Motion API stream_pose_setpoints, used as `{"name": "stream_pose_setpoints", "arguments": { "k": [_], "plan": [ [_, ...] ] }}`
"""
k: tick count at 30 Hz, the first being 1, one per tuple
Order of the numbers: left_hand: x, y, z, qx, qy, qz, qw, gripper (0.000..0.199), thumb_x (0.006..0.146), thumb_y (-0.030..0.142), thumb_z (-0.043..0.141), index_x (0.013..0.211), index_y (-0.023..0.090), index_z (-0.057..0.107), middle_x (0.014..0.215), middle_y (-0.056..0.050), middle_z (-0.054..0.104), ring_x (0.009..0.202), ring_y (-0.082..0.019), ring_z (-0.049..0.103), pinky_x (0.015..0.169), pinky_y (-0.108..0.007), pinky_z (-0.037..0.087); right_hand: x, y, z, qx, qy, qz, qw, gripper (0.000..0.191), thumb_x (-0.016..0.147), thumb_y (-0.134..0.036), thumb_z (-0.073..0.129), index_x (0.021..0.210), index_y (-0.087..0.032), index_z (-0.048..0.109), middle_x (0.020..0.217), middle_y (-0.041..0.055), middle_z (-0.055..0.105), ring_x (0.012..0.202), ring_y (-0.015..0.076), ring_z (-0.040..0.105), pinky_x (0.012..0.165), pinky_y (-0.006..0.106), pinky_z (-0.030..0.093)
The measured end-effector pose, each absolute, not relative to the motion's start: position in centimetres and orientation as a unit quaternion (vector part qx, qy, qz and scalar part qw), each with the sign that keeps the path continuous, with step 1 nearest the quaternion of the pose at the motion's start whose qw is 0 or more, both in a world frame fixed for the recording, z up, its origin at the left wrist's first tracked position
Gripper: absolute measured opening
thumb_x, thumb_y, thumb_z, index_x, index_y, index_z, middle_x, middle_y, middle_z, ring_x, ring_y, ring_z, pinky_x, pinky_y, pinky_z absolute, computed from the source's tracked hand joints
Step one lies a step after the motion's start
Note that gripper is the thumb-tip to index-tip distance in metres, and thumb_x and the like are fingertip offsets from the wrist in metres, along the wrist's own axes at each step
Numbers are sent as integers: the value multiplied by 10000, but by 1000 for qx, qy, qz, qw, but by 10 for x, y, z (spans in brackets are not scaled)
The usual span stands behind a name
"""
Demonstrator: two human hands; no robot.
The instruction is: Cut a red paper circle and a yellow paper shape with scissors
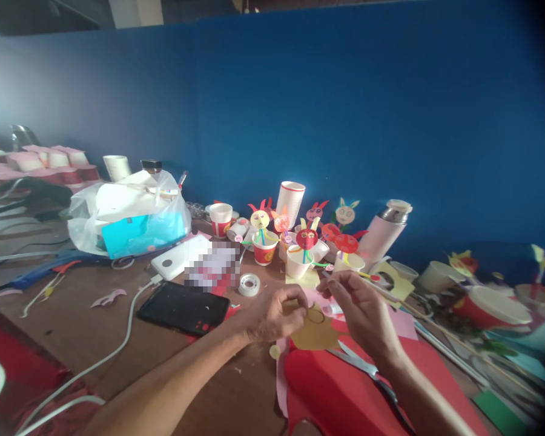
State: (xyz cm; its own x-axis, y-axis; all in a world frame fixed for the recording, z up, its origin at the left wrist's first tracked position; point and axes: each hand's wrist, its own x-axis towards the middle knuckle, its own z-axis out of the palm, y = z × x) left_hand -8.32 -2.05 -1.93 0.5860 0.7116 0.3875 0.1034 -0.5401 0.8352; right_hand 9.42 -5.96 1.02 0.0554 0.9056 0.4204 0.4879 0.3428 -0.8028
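Over a piece of gold paper [315, 336], my left hand [281, 312] has its fingers curled together; whatever lies between them is too small to make out. To its right, my right hand [358, 303] pinches near the paper cups, and a small pale thing shows at its fingertips, unclear in kind. Scissors [361, 363] with dark handles rest on red paper [340, 393] below my right hand. A white tape roll [249, 284] lies left of my hands. Behind them, a white cup [300, 261] holds a red paper face [306, 238] on a stick.
A black phone [184, 307] and a white power bank [181, 255] with a cable lie left. Farther back is a plastic bag [129, 212] of paper. A pink flask [384, 233] leans behind the cups, and more cups [495, 306] crowd the right. A blue partition [345, 109] stands behind.
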Motion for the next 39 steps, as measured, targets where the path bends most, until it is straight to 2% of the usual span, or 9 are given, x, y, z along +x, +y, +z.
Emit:
{"name": "stream_pose_setpoints", "arguments": {
  "k": [6,12,16,19,24,28,33,36,39],
  "plan": [
    [-81,-10,-17,638,319,443,543,125,748,285,599,774,164,583,623,34,523,565,-81,449,524,-184,331,110,-57,18,-581,-599,205,512,202,823,-361,550,814,-180,640,617,-1,626,578,134,575,564,226,465],
    [-80,6,-22,429,358,548,623,232,620,288,714,723,157,552,611,30,548,560,-88,492,542,-192,369,117,-56,19,-578,-634,151,491,229,830,-358,529,878,-182,667,555,-21,574,521,126,522,517,222,429],
    [-78,7,-22,371,349,559,655,254,587,272,713,682,158,507,616,19,562,543,-96,506,526,-207,389,113,-54,15,-603,-663,169,409,312,839,-432,499,673,-191,604,489,-39,471,474,120,453,468,226,371],
    [-75,3,-23,366,344,560,659,252,596,272,701,685,158,495,618,12,562,551,-103,515,523,-211,393,105,-51,9,-594,-682,213,370,423,851,-494,446,557,-195,503,499,-27,474,489,123,447,479,234,353],
    [-68,-5,-30,368,341,526,687,196,629,244,661,714,161,506,637,14,561,561,-98,516,533,-211,396,91,-47,-11,-558,-663,320,383,407,815,-539,443,690,-171,565,603,26,599,557,162,555,552,266,439],
    [-72,-6,-29,413,322,484,701,170,609,228,653,715,145,547,663,5,541,590,-110,520,538,-230,420,95,-43,-16,-569,-658,317,378,339,832,-460,436,769,-159,580,680,55,653,642,193,606,620,290,471],
    [-83,0,-23,477,297,451,693,336,642,329,705,904,145,602,744,5,553,623,-97,526,577,-226,426,111,-43,1,-559,-692,330,316,217,797,-348,508,771,-176,638,757,33,684,745,222,636,681,303,481],
    [-82,2,-24,518,307,429,673,327,594,304,760,835,134,619,721,-5,590,620,-95,531,571,-210,394,113,-46,8,-549,-718,312,292,201,799,-300,486,803,-193,656,757,16,683,757,211,638,669,284,489],
    [-80,-1,-28,544,318,400,665,228,606,279,740,736,124,633,636,-8,590,553,-94,511,528,-215,367,113,-47,8,-571,-717,259,305,169,773,-290,518,765,-188,653,679,2,660,659,182,613,580,257,470]
  ]
}}
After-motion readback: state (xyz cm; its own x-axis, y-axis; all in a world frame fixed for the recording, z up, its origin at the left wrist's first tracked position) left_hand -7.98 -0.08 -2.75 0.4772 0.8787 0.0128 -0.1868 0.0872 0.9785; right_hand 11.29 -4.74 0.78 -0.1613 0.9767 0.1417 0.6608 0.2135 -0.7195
